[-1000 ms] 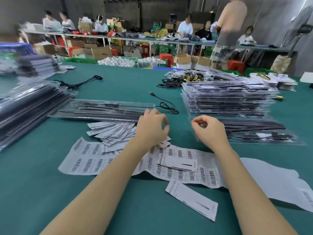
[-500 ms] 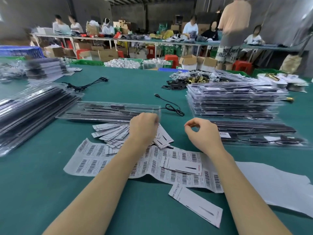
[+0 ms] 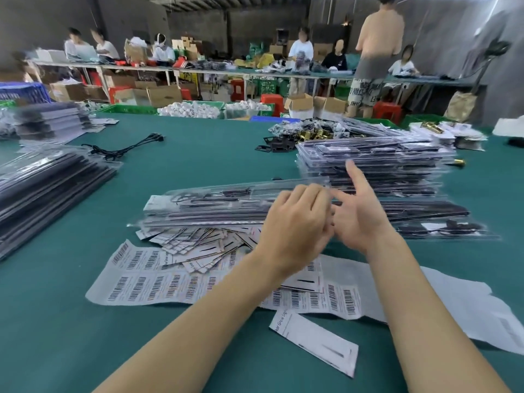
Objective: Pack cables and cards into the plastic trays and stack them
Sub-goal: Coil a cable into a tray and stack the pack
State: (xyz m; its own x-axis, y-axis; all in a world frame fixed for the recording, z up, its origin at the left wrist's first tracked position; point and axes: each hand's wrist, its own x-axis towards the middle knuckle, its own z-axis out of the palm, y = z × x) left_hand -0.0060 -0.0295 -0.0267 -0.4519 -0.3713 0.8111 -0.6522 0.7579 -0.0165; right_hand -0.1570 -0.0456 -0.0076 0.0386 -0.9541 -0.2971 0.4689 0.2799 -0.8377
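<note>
A clear plastic tray (image 3: 215, 202) with black cables in it lies across the table's middle, on top of another like it. My left hand (image 3: 295, 222) grips its right end, fingers curled over the top edge. My right hand (image 3: 360, 214) is beside it, nearly touching it, with the index finger raised and the other fingers loose, holding nothing. A loose pile of white cards (image 3: 198, 242) lies just in front of the tray. A tall stack of packed trays (image 3: 374, 165) stands behind my right hand.
Barcode label sheets (image 3: 147, 285) and a single card (image 3: 314, 338) lie on the green table (image 3: 56, 336) near me. Another stack of trays (image 3: 48, 185) is at left, loose black cables (image 3: 127, 147) behind. Low trays (image 3: 433, 219) lie at right. People work at far benches.
My left hand left the card pile and took the tray's right end; the tray slid to the right. My right hand opened, its index finger now raised, and came closer to the left.
</note>
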